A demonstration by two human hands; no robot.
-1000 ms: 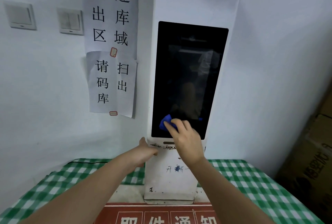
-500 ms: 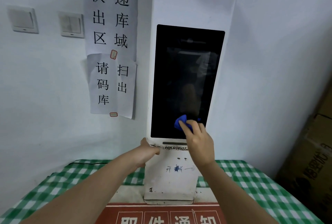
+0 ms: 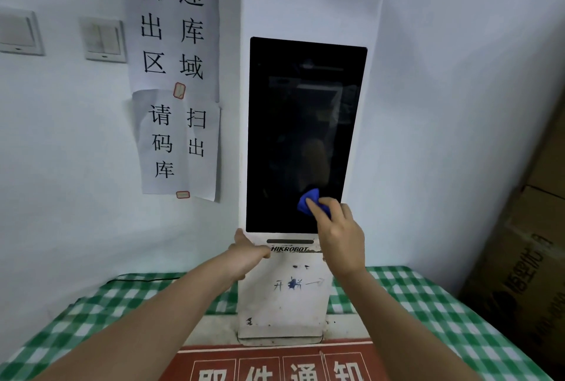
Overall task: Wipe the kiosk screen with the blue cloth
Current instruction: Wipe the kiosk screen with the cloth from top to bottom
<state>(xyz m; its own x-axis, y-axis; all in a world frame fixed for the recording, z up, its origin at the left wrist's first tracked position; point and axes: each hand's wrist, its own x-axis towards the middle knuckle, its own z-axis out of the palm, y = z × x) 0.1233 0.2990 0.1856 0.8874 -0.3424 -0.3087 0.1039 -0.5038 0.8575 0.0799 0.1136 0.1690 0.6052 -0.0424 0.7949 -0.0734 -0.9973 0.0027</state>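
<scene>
A tall white kiosk stands on the table against the wall, with a dark upright screen. My right hand presses a bunched blue cloth against the screen's lower right corner. Most of the cloth is hidden under my fingers. My left hand grips the kiosk's left edge just below the screen, thumb up along the side.
A green checked tablecloth covers the table. A red sign lies at the front edge. Paper notices and two light switches are on the wall at left. Cardboard boxes stand at right.
My right hand has slid the blue cloth along the bottom of the screen from the lower left to the lower right. My left hand has stayed on the kiosk's edge.
</scene>
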